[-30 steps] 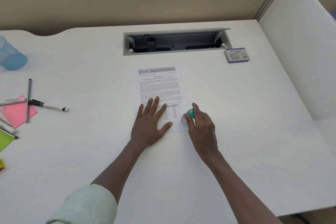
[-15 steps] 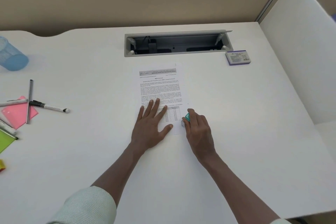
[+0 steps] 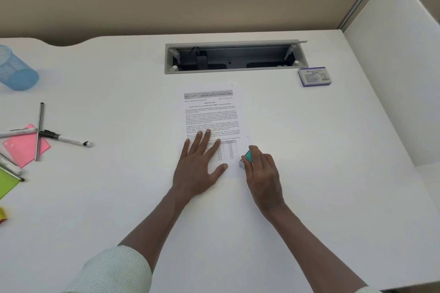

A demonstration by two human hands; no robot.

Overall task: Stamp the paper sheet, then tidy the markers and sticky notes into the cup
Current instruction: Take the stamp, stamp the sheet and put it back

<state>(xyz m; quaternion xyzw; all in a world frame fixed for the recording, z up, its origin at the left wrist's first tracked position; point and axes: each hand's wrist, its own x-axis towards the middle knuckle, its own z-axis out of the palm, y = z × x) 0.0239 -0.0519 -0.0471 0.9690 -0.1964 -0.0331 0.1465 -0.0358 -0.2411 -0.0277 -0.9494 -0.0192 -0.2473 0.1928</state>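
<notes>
Nearest you, at the lower centre of the frame, your left hand [image 3: 200, 169] lies flat with fingers spread on the lower part of the paper sheet [image 3: 212, 116], pinning it to the table [image 3: 309, 173]. Just right of it your right hand [image 3: 263, 173] is closed around the small teal stamp [image 3: 247, 157], whose pale base sits at the sheet's lower right edge; you cannot tell from here whether the base is fully on the paper or partly over its border.

That is your main risk: pressed where it is, the stamp could print half on the table. A tilted press could also leave a faint or smeared mark, and lifting your left hand too soon could let the sheet drag up with the stamp.

To the right of your right hand the table is bare all the way to its right edge, so you have free room to set the stamp down there.

At the left edge of the frame, the markers [image 3: 64, 138] lie crossed over a pink sticky note [image 3: 23, 150], with a green sticky note [image 3: 7, 183] below. Some run out of view, so a careless sweep could roll one off.

Further up, at the upper left, the blue mesh cup [image 3: 16, 71] looks to be lying on its side, well apart from the markers. It may roll when you load it.

Farthest, the open cable tray [image 3: 235, 57] sits just beyond the sheet's top; a small box [image 3: 314, 76] lies to its right.
</notes>
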